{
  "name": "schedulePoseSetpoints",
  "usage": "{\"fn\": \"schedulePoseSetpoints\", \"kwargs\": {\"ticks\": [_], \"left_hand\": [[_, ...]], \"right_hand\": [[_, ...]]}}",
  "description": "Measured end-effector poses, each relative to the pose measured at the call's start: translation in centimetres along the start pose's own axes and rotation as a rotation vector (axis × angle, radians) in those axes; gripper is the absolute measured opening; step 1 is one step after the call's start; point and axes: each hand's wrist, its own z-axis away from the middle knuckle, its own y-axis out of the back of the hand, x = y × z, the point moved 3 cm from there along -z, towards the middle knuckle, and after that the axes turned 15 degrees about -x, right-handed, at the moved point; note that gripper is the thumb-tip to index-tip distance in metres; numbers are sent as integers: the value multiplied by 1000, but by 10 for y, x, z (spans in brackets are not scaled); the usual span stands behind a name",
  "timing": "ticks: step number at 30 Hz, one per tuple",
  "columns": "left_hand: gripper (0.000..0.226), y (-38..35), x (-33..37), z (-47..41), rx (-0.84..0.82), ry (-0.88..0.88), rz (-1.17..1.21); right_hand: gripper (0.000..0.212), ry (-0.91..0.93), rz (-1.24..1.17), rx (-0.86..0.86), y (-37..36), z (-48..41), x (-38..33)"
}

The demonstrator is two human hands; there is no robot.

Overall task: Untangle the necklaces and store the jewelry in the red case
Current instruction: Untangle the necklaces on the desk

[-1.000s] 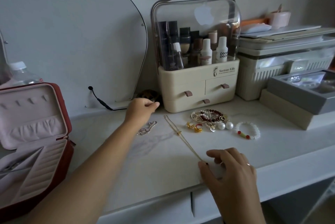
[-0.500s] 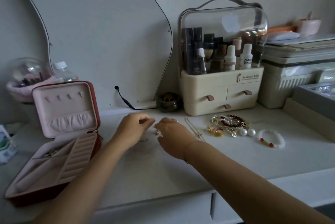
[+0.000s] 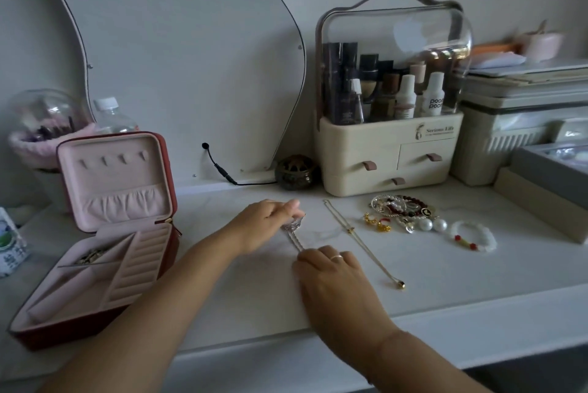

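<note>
Silver necklace [image 3: 294, 238] stretched between both hands on the tabletop

The left hand [image 3: 264, 227] pinches the far, bunched end, and the right hand [image 3: 334, 275] curls its fingertips over the near end, apparently gripping it. The chain looks light, limp and prone to snag, so it is best held by its ends and kept taut. The gold necklace [image 3: 350, 229] lies just right of the hands; the open red case [image 3: 63, 333] sits left of the left hand.
</note>
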Motion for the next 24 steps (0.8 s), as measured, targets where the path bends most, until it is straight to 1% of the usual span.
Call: {"fn": "schedulePoseSetpoints", "kwargs": {"ticks": [3,4,5,7,9,11,16,19,21,22,24], "left_hand": [[52,-6,2,-11,-25,23,-149],[54,-7,4,-14,-26,24,-215],[56,-8,6,-16,-32,33,-279],[51,-10,8,-21,-34,50,-383],[49,-12,8,-26,-51,65,-443],[50,-14,4,-31,-71,84,-461],[50,-16,0,-39,-51,98,-485],[50,-14,0,-36,45,35,-437],[58,-12,4,-29,86,-42,-419],[61,-13,6,-26,83,-72,-425],[50,-16,7,-23,44,-78,-470]], "right_hand": [[9,-66,-45,95,2,23,5],[11,-94,-62,134,4,29,6],[17,-120,-83,170,4,34,7],[28,-152,-111,244,3,45,9],[32,-172,-130,309,0,55,11],[35,-186,-142,358,-2,63,12],[39,-208,-146,438,-7,72,13],[43,-230,-140,462,-11,75,14],[45,-250,-131,467,-13,74,14],[45,-259,-125,469,-14,74,13],[45,-274,-117,479,-15,73,11]]}}
